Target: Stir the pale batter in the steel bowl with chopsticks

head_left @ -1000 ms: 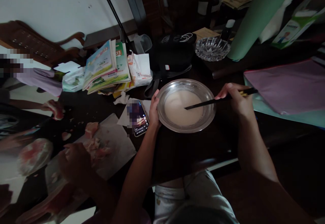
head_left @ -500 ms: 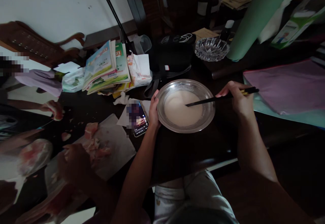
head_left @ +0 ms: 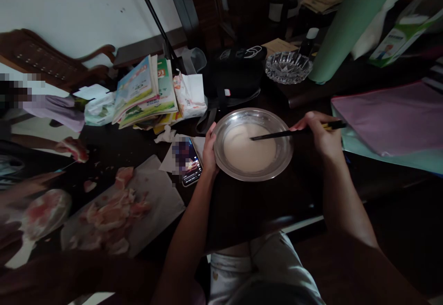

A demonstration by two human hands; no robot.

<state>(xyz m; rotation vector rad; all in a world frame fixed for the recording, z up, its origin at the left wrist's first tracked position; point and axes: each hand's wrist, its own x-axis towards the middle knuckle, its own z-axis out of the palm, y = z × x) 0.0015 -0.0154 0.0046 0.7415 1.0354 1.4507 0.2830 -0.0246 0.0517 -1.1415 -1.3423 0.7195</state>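
Now right hand (head_left: 320,132), closed around chopsticks (head_left: 273,135), shifts them slightly left through liquid (head_left: 249,155); left hand (head_left: 209,150) clasps bowl (head_left: 256,176), stirring likely ongoing.

Head-worn view, angled forward and down
The bowl (head_left: 254,176) is seen centrally, at close range, from above the wearer's lap (head_left: 266,259).

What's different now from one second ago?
The right hand has moved the tips of the chopsticks a little toward the far side of the metal bowl. Another person's hand has moved off the pinkish scraps, so more of them show. Nothing was visibly let go by the wearer's hands: the left hand still holds the bowl, and the phone stayed put.
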